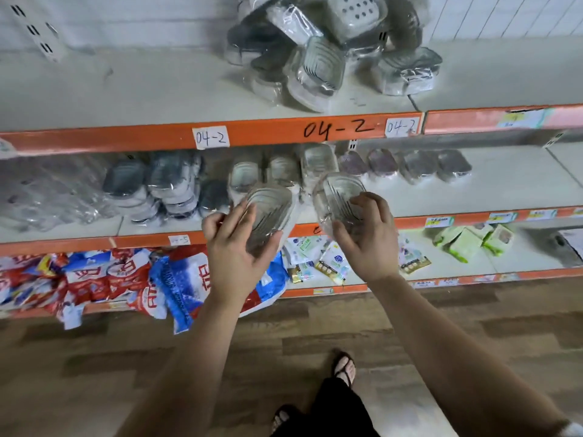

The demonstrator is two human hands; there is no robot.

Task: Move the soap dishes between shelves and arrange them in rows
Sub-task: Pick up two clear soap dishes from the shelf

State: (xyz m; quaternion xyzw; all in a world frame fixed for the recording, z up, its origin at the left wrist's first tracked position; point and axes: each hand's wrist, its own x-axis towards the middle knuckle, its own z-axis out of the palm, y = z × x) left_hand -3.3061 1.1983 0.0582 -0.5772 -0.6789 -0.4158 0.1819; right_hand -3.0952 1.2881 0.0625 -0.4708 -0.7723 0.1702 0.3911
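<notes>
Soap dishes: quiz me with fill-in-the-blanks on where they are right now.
1. The left hand grips ____ clear soap dish; the right hand grips a second dish.
2. The loose pile of dishes lies on the shelf labelled ____.
3. The row of dishes stands on the shelf directly ____ that one.
Missing words: one; 04-2; below.

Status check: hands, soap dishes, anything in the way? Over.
Left hand grips one clear soap dish; right hand grips a second dish. Both held in front of the middle shelf. Shelved dishes stand directly behind; unsorted pile on top shelf.
</notes>
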